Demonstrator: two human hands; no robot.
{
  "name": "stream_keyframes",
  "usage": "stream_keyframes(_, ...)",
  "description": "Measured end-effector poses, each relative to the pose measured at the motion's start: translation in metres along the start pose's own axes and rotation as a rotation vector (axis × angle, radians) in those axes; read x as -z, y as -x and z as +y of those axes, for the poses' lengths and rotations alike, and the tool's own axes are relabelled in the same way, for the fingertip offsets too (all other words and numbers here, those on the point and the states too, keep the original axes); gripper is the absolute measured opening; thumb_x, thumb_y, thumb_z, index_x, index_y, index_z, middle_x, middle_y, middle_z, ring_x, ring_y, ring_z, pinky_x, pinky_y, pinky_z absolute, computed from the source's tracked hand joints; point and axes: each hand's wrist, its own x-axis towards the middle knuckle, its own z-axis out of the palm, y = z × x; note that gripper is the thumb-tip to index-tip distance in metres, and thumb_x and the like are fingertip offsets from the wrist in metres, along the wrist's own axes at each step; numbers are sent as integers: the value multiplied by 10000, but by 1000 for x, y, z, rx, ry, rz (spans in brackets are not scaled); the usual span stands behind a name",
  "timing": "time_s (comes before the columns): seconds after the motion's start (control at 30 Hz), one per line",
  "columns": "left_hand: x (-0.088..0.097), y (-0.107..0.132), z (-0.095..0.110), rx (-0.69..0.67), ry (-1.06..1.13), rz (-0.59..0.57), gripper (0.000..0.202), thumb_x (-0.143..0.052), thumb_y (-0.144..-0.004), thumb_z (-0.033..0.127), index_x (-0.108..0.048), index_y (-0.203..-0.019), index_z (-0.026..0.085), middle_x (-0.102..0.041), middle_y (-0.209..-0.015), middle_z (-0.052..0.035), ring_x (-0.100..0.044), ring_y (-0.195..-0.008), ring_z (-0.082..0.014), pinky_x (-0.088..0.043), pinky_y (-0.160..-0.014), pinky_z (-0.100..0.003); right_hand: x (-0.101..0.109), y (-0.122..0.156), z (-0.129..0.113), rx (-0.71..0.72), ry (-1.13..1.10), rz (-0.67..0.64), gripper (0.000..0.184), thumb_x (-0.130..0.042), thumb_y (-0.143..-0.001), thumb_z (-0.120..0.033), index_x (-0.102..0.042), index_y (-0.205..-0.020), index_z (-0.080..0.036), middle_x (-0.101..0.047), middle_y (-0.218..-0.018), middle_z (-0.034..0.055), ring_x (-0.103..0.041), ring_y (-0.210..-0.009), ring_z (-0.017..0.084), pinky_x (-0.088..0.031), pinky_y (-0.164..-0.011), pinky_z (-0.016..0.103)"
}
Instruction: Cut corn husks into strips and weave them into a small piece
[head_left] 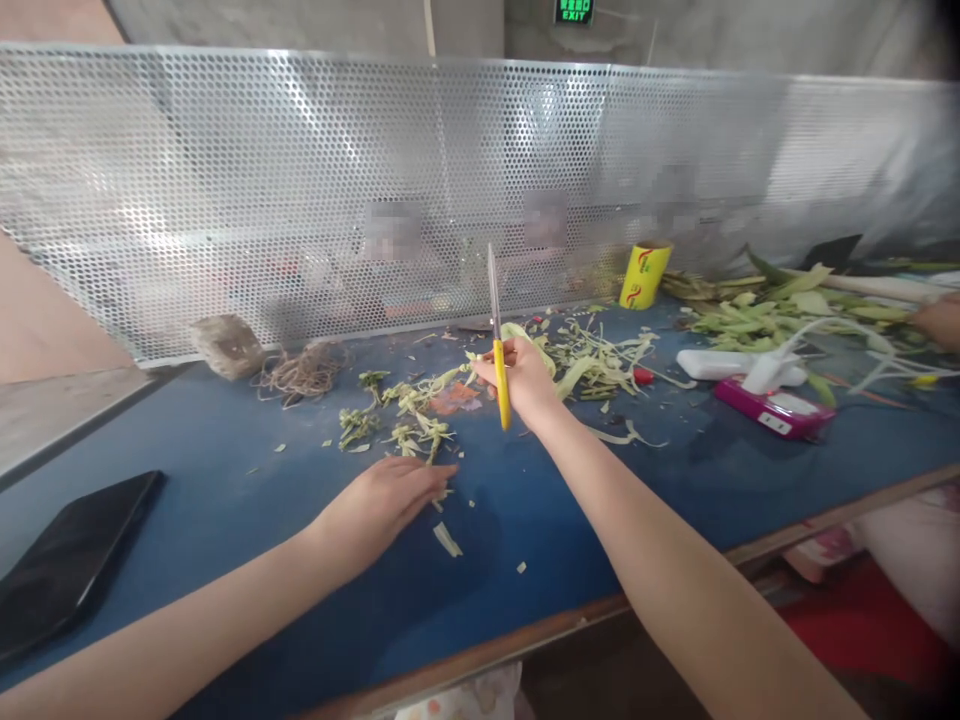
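My right hand point(529, 385) is closed round yellow-handled scissors point(502, 385), seen edge-on with the blades pointing up and away. Its fingertips are at a pale green plant strip; whether they pinch it I cannot tell. My left hand point(386, 500) lies low over the blue table, palm down, fingers stretched out. Pale plant scraps show at its fingertips, partly hidden. Just beyond it lie small knotted bundles of plant strips point(409, 435). A heap of pale green strips point(600, 365) spreads to the right of my right hand.
On the blue table point(300, 620) are a black phone point(71, 550), tangled brown twine point(300, 375), a yellow roll point(646, 275) and a purple power strip point(776, 408). A perforated metal screen point(300, 180) borders the back. Another person's hand point(937, 322) is at far right, near leafy stalks point(787, 305).
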Motion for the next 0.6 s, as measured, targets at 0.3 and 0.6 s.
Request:
stream_keyframes(0.3,-3,20,15,162,80,-62,518,-610,-700,433,-495,-1170,247,-629,-1062,-41,-568,-990,-198,-457,-874,-318,-1,3,-7,-7,-62,-8,399,-723,-536,-267,-366,-702,-198,-485,-583,-78,-495,-436,70,-382,-381,189)
stream_keyframes(0.6,-1,19,17,158,124,-67,217,-446,-820,188,-629,-930,224,-669,-840,-12,-620,-776,-127,-493,-709,-213,0,4,-6,21,-78,-29,384,-717,-534,-268,-381,-706,-198,-495,-596,-75,-493,-439,67,-385,-388,190)
